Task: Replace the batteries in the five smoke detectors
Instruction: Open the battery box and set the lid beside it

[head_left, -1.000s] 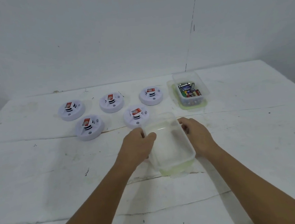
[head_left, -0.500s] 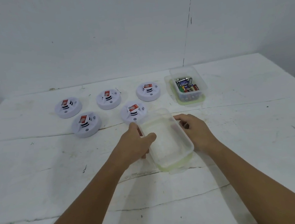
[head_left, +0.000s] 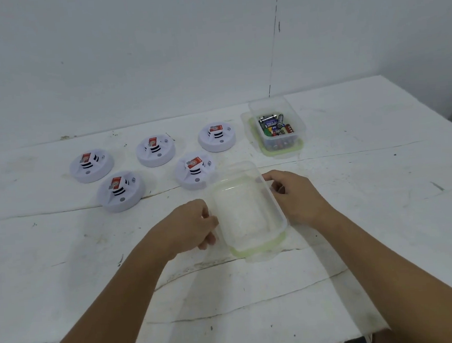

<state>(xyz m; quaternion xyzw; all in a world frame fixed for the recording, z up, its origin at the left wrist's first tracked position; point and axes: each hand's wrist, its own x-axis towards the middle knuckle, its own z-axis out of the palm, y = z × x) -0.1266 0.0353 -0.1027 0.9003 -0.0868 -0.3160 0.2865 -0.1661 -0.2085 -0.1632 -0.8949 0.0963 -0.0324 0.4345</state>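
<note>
**Empty clear box held at both long sides, five detectors laid out behind**

Seen on a worn white table (head_left: 360, 242): an empty clear plastic box (head_left: 245, 210), seated in a green-rimmed lid (head_left: 255, 250). Gripped at its left long side by the left hand (head_left: 188, 228), fingers curled against the wall, thumb toward the rim. Held at the right long side by the right hand (head_left: 295, 195), fingers curled in at the rim, thumb along the upper edge.

Laid out behind and to the left, five white round smoke detectors, backs up, each with a red-labelled battery showing in its bay: far-left detector (head_left: 91, 166), front-left detector (head_left: 120, 190), middle-back detector (head_left: 155, 150), front-middle detector (head_left: 195, 170) just beside the held box's far left corner, and right-back detector (head_left: 216, 137). Print on the red labels too small to read.

Further back on the right, well apart from the hands, a second clear box (head_left: 278, 124) on its own green-rimmed lid, filled with loose batteries (head_left: 275, 128) in black, blue, green and red wrappers. White lettering visible on the dark wrappers, but no brand legible with any certainty.

Behind everything, a plain white wall (head_left: 129, 57) with a thin dark crack running down to the table's back edge.
</note>
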